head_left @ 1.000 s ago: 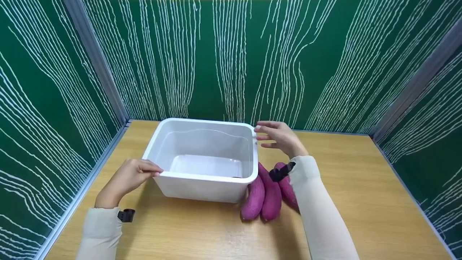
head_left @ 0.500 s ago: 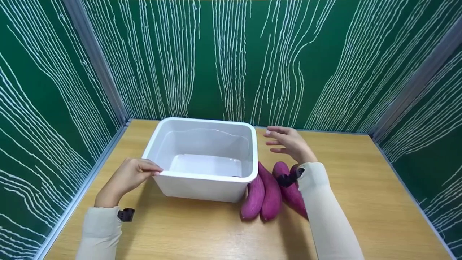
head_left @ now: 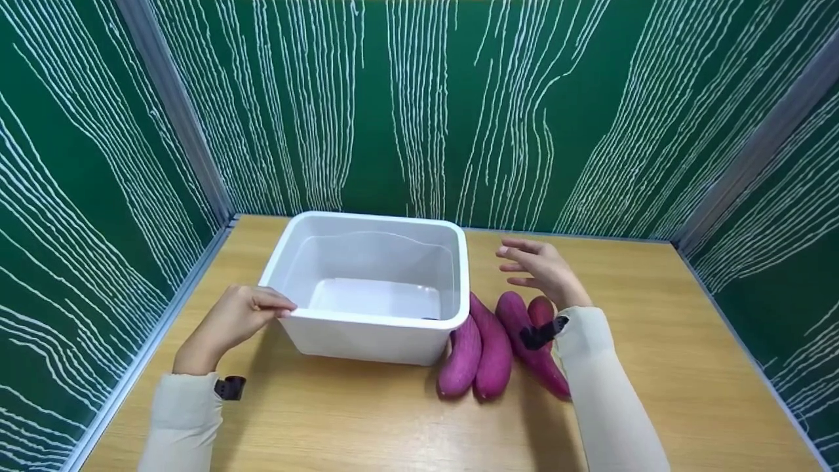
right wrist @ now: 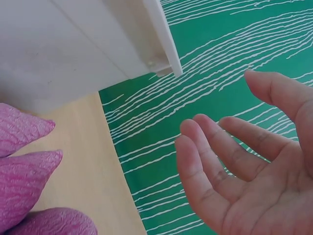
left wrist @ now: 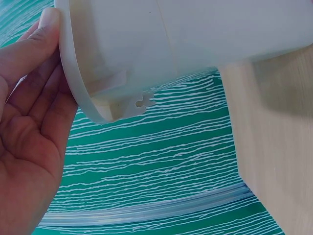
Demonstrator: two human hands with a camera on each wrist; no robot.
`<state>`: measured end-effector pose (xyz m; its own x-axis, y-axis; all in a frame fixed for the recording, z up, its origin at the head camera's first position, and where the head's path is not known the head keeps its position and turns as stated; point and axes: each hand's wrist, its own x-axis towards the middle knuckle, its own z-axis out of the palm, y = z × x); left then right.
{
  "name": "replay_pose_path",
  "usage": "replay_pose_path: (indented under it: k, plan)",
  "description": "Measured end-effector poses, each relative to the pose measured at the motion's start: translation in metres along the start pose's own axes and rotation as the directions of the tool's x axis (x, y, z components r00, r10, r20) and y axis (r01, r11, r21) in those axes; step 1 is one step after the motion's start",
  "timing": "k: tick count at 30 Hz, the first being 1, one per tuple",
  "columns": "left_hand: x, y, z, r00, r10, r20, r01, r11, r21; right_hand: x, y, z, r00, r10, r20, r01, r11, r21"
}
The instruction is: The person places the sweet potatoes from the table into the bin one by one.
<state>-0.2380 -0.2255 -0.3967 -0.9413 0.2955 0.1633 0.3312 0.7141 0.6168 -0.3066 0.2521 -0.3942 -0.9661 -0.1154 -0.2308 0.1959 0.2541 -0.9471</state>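
While left hand (head_left: 233, 320) pinches bin (head_left: 367, 341), right hand (head_left: 544, 270) withdraws.

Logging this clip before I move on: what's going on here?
A person's left hand grips the rim of a white bin at its near left corner. The right hand is off to the bin's other side, apart from it and holding nothing. Four long purplish vegetables lie outside the bin, on the wooden table.

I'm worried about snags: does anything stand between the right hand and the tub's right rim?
Nothing visible does: head and right wrist views show open space between the right hand and the right rim of the tub. The vegetables lie on the table, nearer the person.
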Motion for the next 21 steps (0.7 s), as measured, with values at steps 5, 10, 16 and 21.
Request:
replay_pose_path:
  k: [5, 10, 16, 21]
  plan:
    - [0.000, -0.001, 0.000, 1.000, 0.019, -0.005, -0.019, 1.000, -0.004, -0.004, 0.009, -0.003, 1.000, 0.013, -0.003, -0.013, 1.000, 0.002]
    - [0.001, -0.001, 0.000, 1.000, 0.011, -0.002, -0.011, 1.000, -0.004, -0.009, 0.017, -0.007, 1.000, 0.011, -0.002, -0.011, 1.000, 0.000]
    - [0.001, -0.001, -0.001, 1.000, -0.003, 0.002, 0.003, 1.000, -0.008, -0.012, 0.029, -0.014, 1.000, 0.018, -0.019, -0.018, 0.999, -0.026]
    - [0.000, -0.001, -0.001, 1.000, -0.017, 0.011, 0.017, 1.000, -0.018, -0.015, 0.042, -0.020, 0.998, 0.061, -0.031, -0.062, 0.998, -0.007]
